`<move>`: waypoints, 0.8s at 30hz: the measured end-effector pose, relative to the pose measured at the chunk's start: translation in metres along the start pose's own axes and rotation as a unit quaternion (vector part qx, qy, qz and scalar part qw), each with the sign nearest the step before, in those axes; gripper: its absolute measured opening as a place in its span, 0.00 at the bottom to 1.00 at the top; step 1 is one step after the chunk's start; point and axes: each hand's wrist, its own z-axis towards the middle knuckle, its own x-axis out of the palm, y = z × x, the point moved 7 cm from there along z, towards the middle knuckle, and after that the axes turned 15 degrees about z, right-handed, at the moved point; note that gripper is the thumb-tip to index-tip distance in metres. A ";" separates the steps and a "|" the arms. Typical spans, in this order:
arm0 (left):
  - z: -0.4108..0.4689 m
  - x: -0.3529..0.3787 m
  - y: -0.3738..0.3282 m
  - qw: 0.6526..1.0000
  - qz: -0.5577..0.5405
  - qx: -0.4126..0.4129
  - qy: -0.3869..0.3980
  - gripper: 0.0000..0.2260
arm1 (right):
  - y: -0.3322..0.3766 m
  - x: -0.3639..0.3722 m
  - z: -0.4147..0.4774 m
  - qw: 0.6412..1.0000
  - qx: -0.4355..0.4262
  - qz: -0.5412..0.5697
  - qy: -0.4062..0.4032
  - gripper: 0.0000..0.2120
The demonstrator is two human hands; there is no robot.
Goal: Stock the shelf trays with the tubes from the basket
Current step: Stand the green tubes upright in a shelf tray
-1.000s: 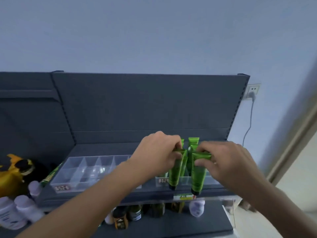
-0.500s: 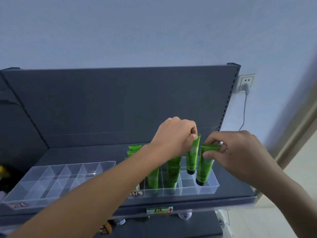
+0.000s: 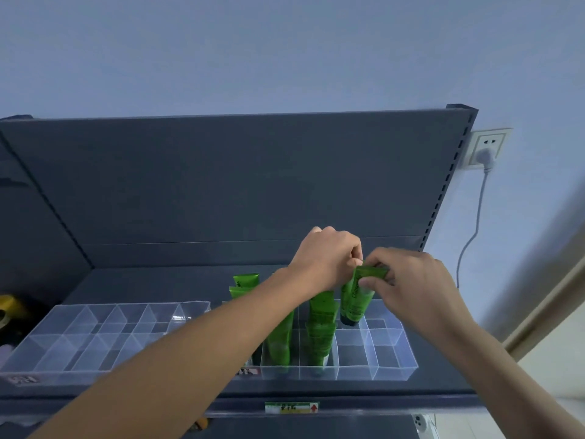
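Observation:
A clear divided tray [image 3: 395, 372] sits on the right of the grey shelf [image 3: 158, 280]. Several green tubes [image 3: 319, 337] stand cap-down in its left and middle compartments. My right hand [image 3: 414, 283] pinches the crimped top of a green tube [image 3: 359, 301], whose black cap sits low in a rear compartment. My left hand [image 3: 329, 258] is curled right beside it, fingertips at the same tube top. A dark green strip behind may be a second tube, mostly hidden. The basket is out of view.
A second clear divided tray [image 3: 95, 340] lies on the left of the shelf with nothing in it. A yellow object [image 3: 9, 308] is at the far left edge. A wall socket [image 3: 489, 147] with a hanging cable is at the right. A price tag [image 3: 291, 408] marks the shelf's front edge.
Both hands carried their tubes from the tray's front edge back and right to a rear compartment and lowered them. The hands have closed together. The view shifted right.

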 end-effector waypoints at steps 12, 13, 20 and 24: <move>0.002 0.026 0.013 0.996 -0.081 -0.019 0.036 0.04 | -0.031 0.049 0.003 0.997 0.015 -0.043 0.060 0.08; 0.002 0.028 0.014 0.995 -0.086 -0.019 0.037 0.03 | -0.034 0.052 0.002 0.997 0.018 -0.046 0.064 0.08; 0.004 0.032 0.013 0.996 -0.090 0.006 0.027 0.04 | -0.035 0.054 -0.001 0.996 0.021 -0.055 0.073 0.11; 0.001 0.033 0.013 0.995 -0.098 0.009 0.022 0.08 | -0.031 0.054 0.000 0.994 0.026 -0.065 0.084 0.12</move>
